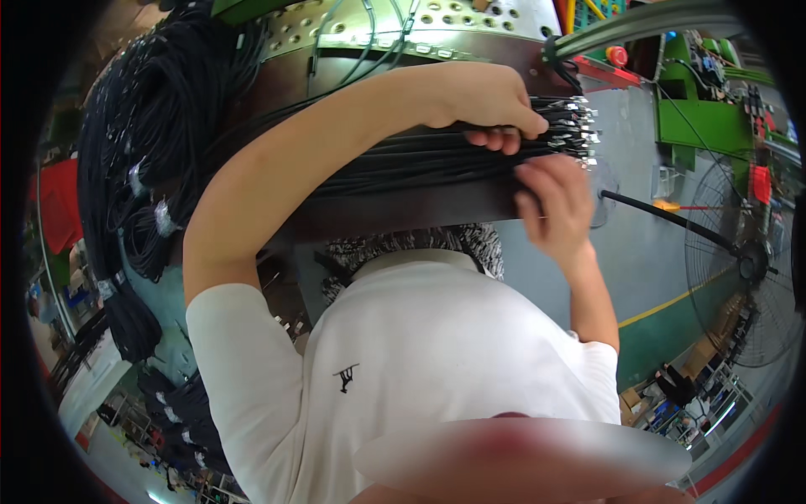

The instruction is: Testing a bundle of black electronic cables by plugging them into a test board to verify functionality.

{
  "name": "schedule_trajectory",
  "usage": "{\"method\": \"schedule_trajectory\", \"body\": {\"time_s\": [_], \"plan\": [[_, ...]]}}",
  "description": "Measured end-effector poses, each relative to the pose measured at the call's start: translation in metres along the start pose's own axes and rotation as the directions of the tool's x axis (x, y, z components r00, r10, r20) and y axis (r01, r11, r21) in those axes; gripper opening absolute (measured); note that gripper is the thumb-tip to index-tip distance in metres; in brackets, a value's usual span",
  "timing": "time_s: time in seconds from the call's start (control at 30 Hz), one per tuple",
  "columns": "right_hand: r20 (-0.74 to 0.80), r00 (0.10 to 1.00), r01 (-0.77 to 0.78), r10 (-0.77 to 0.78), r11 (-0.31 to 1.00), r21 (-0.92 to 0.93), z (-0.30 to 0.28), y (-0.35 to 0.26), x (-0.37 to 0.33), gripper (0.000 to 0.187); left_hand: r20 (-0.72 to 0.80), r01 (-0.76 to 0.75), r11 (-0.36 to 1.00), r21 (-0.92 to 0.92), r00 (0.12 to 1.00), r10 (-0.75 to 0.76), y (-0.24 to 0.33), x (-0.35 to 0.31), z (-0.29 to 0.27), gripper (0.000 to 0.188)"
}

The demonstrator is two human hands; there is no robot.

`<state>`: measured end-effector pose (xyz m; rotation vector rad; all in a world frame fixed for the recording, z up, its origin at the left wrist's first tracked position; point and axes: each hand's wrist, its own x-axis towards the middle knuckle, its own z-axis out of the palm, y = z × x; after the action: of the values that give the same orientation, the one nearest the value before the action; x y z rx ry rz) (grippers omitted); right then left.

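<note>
A thick bundle of black cables [403, 160] lies across the dark brown bench top, with shiny metal connector ends [579, 130] gathered at its right end. My left hand [491, 105] reaches over from the left and curls its fingers round some of the cables just short of those ends. Below it, my right hand [558, 202] is held beside the near edge of the bundle. Its fingers are bent and apart, slightly blurred, with the fingertips close to the connectors; nothing shows in its grasp.
Large coils of black cable [159, 126] hang at the left. A perforated metal plate [445, 17] with a few thin cables over it is at the back. A pedestal fan [747, 260] and green machinery [697, 118] with a red button [617, 55] stand at the right.
</note>
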<state>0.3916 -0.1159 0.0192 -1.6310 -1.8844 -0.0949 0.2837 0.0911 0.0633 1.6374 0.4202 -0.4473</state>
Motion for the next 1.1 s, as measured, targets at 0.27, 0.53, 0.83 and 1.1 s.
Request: {"method": "schedule_trajectory", "body": {"time_s": [0.27, 0.53, 0.83, 1.1], "plan": [[-0.043, 0.999, 0.017, -0.017, 1.0, 0.009, 0.024, 0.02, 0.062, 0.023, -0.238, -0.309, 0.673, -0.672, 0.951, 0.198, -0.009, -0.062, 0.063, 0.031], [0.144, 0.984, 0.09, -0.101, 0.992, 0.086, 0.094, 0.049, 0.129, 0.025, -0.485, -0.425, 0.453, -0.784, 0.874, -0.02, -0.059, -0.078, 0.089, 0.032], [0.029, 0.917, 0.398, -0.397, 0.916, -0.046, 0.052, -0.002, 0.11, 0.026, -0.607, -0.53, 0.448, -0.72, 0.794, -0.038, -0.077, -0.078, 0.086, 0.032], [0.039, 0.924, 0.382, -0.381, 0.924, -0.028, 0.074, 0.0, 0.117, 0.022, -0.754, -0.587, 0.589, -0.554, 0.655, -0.057, -0.09, -0.111, 0.069, 0.028]]}}
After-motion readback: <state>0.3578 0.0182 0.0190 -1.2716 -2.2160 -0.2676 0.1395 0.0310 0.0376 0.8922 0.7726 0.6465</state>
